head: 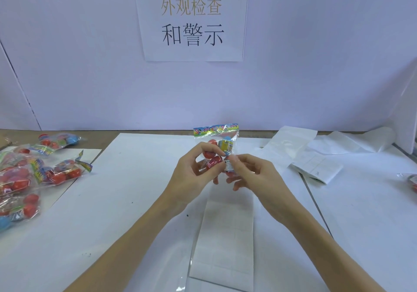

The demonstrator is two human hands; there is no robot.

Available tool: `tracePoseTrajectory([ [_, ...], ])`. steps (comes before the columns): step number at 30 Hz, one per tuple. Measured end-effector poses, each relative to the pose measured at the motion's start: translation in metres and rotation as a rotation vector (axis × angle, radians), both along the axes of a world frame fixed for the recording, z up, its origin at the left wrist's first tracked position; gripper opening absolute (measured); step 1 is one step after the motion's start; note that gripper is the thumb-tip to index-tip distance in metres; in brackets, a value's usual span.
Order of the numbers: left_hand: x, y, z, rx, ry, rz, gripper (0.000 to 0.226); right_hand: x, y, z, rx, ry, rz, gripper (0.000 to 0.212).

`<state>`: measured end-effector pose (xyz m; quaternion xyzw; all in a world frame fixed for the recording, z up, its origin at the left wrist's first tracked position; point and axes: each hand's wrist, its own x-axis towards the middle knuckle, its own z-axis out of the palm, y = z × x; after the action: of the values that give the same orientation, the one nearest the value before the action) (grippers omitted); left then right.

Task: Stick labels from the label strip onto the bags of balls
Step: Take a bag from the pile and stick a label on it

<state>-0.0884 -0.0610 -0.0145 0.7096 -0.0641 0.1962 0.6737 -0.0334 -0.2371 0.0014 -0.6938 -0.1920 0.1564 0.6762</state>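
In the middle of the frame the person holds a bag of balls (216, 147) up off the white table (135, 201), its colourful header card at the top, red balls and a yellow-blue one showing through the clear plastic. The left hand (194, 174) grips the bag from the left side, thumb and fingers curled round its lower half. The right hand (250, 174) comes in from the right; its thumb and forefinger are pinched together on a small white label (228, 165) with black print, which lies against the front of the bag at its lower right, while the other fingers hang loosely curled below. Whether the label is fully stuck down I cannot tell.

Directly beneath the hands, running down to the bottom edge of the frame, lies the label strip (225, 242), a long pale band divided into faint rectangles. At the left edge of the frame a pile of bags (29, 174) of red and blue balls rests partly on a separate white sheet. In the right part of the frame, well apart from the hands, lie loose backing strips (316, 165), folded and curling. At the far right edge a sliver of another bag (413, 182) shows. On the wall at the top centre hangs a paper sign (191, 21) with printed characters
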Motion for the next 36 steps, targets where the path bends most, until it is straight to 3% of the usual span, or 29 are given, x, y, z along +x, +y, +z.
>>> tracePoseTrajectory([
  [4, 0.001, 0.001, 0.001, 0.013, 0.017, -0.001, 0.038, 0.001, -0.002, 0.002, -0.063, -0.019, -0.009, 0.037],
  [7, 0.000, 0.000, 0.003, 0.010, 0.065, 0.013, 0.052, 0.001, -0.007, 0.006, -0.063, 0.082, -0.024, 0.044],
  [9, 0.000, 0.001, 0.005, -0.004, 0.072, 0.072, 0.049, 0.005, -0.014, 0.017, 0.063, 0.170, -0.045, 0.043],
  [10, 0.000, 0.004, 0.005, -0.029, 0.068, 0.110, 0.047, 0.008, -0.021, 0.024, 0.221, 0.231, -0.004, 0.038],
  [12, 0.000, 0.011, 0.006, -0.051, 0.065, 0.221, 0.037, 0.014, -0.037, 0.039, 0.664, 0.312, 0.304, 0.035],
  [13, 0.001, 0.015, 0.006, -0.029, 0.071, 0.287, 0.030, 0.015, -0.043, 0.044, 0.845, 0.331, 0.534, 0.048],
  [15, 0.004, 0.021, 0.002, 0.071, 0.096, 0.418, 0.017, 0.015, -0.052, 0.047, 0.962, 0.378, 0.863, 0.073],
  [17, 0.006, 0.028, -0.004, 0.238, 0.120, 0.537, 0.014, 0.015, -0.050, 0.037, 0.803, 0.356, 0.807, 0.074],
  [20, 0.007, 0.044, -0.010, 0.572, 0.196, 0.677, 0.025, 0.013, -0.036, 0.021, 0.482, 0.265, 0.511, 0.069],
  [24, -0.004, 0.092, -0.012, 1.022, 0.476, 1.075, 0.056, 0.008, -0.019, 0.010, 0.353, 0.340, 0.441, 0.067],
  [26, -0.015, 0.119, -0.014, 1.063, 0.681, 1.216, 0.070, 0.008, -0.017, 0.008, 0.345, 0.350, 0.470, 0.066],
  [30, -0.030, 0.147, -0.024, 0.891, 0.959, 1.268, 0.075, 0.007, -0.013, 0.004, 0.341, 0.378, 0.483, 0.069],
  [36, -0.025, 0.142, -0.021, 1.083, 0.915, 1.221, 0.054, 0.005, -0.009, 0.001, 0.293, 0.384, 0.481, 0.072],
])
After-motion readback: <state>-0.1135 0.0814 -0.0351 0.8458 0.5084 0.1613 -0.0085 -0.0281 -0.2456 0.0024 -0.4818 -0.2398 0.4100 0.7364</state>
